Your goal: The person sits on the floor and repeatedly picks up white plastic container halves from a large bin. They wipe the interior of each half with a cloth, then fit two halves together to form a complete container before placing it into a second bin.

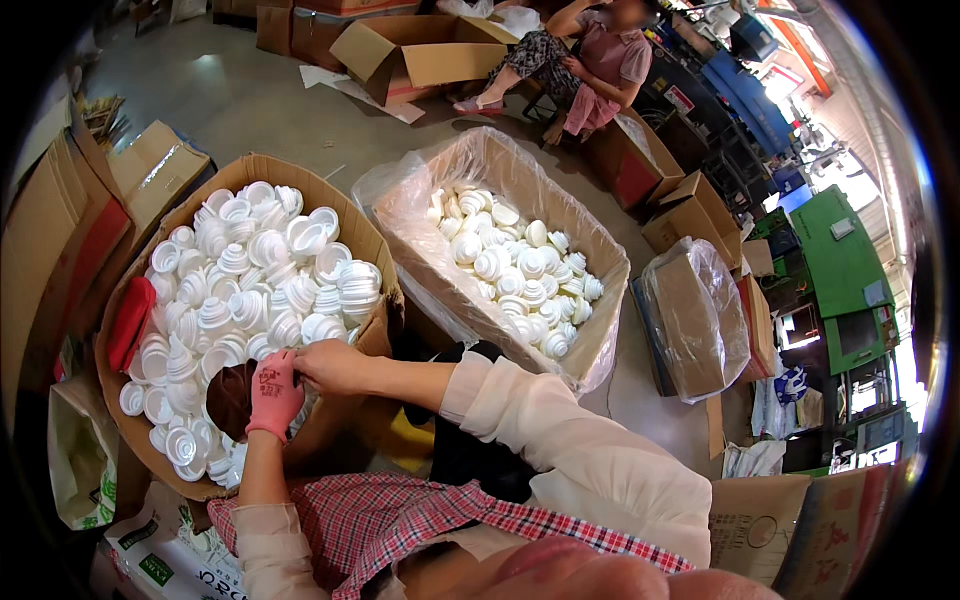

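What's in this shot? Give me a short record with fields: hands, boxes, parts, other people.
left hand: pink glove, inside the left box, among the caps
right hand: bare, at the left box's near edge, touching the caps beside the left hand
left box: open cardboard, heaped with white caps
lined box: cardboard with clear bag liner, part full of white parts
red item: at the left box's left rim
other person: seated beyond the boxes

Round brown carton (370, 240) left; bag-lined carton (600, 260) centre, green-printed sack (150, 560) below
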Motion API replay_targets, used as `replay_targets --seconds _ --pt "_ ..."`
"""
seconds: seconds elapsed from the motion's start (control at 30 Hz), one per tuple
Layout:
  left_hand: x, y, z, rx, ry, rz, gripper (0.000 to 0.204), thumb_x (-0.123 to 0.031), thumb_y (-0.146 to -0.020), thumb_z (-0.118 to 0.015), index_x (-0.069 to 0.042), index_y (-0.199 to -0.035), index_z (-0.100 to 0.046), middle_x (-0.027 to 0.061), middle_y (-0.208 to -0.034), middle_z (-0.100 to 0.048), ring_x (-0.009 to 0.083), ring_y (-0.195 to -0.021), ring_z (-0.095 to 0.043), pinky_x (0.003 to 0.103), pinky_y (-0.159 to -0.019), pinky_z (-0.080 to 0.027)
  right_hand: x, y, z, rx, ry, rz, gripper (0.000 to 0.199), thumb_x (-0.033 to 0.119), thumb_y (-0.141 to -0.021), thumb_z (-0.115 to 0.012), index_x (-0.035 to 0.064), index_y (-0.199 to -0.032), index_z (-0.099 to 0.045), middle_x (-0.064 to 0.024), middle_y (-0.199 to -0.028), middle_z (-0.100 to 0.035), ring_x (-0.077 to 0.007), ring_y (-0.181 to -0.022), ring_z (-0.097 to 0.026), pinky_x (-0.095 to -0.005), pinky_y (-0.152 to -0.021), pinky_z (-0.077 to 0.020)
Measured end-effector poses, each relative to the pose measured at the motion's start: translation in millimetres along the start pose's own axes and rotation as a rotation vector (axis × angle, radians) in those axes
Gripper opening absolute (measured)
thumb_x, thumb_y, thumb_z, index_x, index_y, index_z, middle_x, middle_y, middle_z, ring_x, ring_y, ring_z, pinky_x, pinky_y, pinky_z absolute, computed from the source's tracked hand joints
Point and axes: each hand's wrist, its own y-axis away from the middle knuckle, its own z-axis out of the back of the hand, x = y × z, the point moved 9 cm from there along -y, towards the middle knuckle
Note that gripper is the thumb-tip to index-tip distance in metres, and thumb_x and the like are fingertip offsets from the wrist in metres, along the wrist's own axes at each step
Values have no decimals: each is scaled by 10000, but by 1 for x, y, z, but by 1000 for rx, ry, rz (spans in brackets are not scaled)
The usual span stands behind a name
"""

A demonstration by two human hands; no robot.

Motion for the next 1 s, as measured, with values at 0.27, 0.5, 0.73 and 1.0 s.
replay_targets --seconds 0.27,0.5,0.73,1.0 --pt "-1 1 6 -84 -6 -35 312 -56 -730 -580 -30 -1040 -588 136 -964 -611 313 -938 -574 383 -842 -451 1 -1 6 -65 -35 -56 156 144 -724 -580 21 -812 -615 -185 -816 -630 -379 -773 -613 -462 -680 -496" --pt "1 0 5 -50 -3 9 334 -56 -723 -586 -31 -1057 -589 134 -965 -612 315 -944 -576 385 -831 -457 4 2 10 -70 -61 -23 153 137 -769 -580 22 -869 -589 -168 -847 -607 -370 -792 -601 -460 -697 -481" --pt "-2 0 6 -74 25 -16 329 -68 -722 -598 -31 -1049 -589 128 -953 -611 305 -937 -578 387 -823 -458 -3 1 1 1 -12 -52 145 148 -776 -579 17 -838 -587 -167 -846 -607 -374 -793 -601 -462 -695 -480" --pt "-1 0 4 -46 -3 12 329 -78 -726 -602 -31 -1052 -588 124 -957 -611 297 -945 -578 381 -832 -454 2 2 7 -36 -20 -30 143 141 -782 -573 9 -835 -585 -169 -844 -607 -376 -793 -600 -457 -699 -480"
